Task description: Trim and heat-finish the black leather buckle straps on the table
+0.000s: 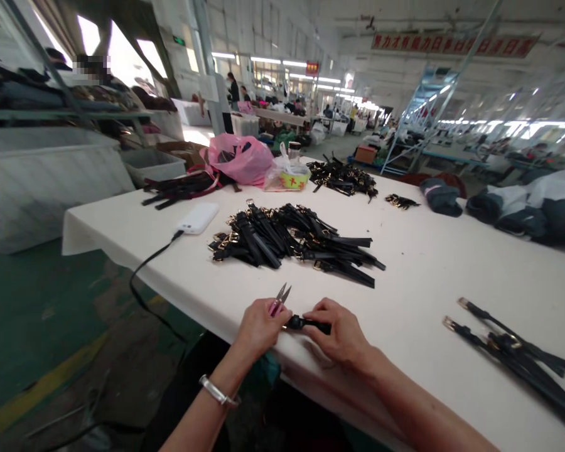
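Note:
My left hand (260,326) is closed around small thread snips (279,300) with pink handles. Their two pointed blades stick up past the fingers, slightly apart. The thumb and fingertips of that hand also meet the near end of a short black buckle strap (297,322). My right hand (339,333) pinches the same strap from the other side, and its fingers cover part of it. Both hands are at the table's front edge. Beyond them lies a heap of black straps with gold buckles (263,235).
On the white-covered table (405,295) are a white power bank (198,218) with a black cable, a pink plastic bag (240,160), and another strap pile (341,176). Several longer straps (513,345) lie at the right. Dark and grey fabric (537,207) sits at the far right.

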{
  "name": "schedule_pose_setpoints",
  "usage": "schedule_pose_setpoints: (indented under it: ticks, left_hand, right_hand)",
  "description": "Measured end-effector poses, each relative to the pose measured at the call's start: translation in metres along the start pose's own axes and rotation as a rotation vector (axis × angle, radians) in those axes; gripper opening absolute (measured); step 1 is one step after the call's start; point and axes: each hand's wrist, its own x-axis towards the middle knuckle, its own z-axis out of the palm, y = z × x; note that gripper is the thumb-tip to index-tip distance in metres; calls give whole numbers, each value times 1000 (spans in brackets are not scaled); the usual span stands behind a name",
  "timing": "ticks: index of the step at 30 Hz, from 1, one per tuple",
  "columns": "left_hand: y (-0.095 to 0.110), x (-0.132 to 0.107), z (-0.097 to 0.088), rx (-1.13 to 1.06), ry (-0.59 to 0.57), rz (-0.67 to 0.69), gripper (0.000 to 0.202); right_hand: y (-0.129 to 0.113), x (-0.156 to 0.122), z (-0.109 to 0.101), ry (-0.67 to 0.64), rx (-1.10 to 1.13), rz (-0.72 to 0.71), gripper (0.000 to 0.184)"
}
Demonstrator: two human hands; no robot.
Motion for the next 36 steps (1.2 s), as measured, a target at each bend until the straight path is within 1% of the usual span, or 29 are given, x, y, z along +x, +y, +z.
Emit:
schedule_pose_setpoints:
  ticks: [3,7,11,14,17,20,23,25,28,31,33,36]
  left_hand:
    - [0,-3,2,4,4,1,20]
    - [2,-4,2,24,28,9,17]
    - [5,-4,2,62,63,9,16]
    - [8,-4,2,92,84,12,17]
    - [9,-5,1,112,97,23,18]
    - [7,-5,2,122,107,33,18]
    - [4,-4,4,132,121,48,19]
    - [4,-6,4,134,132,74,20]
    - [5,-17,1,131,156,130,26]
    - [9,-37,-6,238,192,149,32]
    - [12,-51,-11,348,154,129,30]
    - [18,-67,-13,488,62,122,29]
  right_hand:
    - [1,0,5,27,28,-27,19]
    - [5,1,11,55,-3,-85,14]
    - [3,3,14,72,-112,-170,11]
    - [-3,5,14,54,-207,-224,16]
    - [-3,8,15,13,-194,-187,14]
    - [4,11,14,0,-101,-130,10]
    - [11,13,13,-10,8,-94,12]
    - [14,15,12,-11,42,-80,12]
    - [16,17,11,-17,72,-76,11]
    - [16,18,10,-37,77,-83,10]
    - [16,18,9,-48,73,-87,11]
    - [16,19,8,-52,61,-91,13]
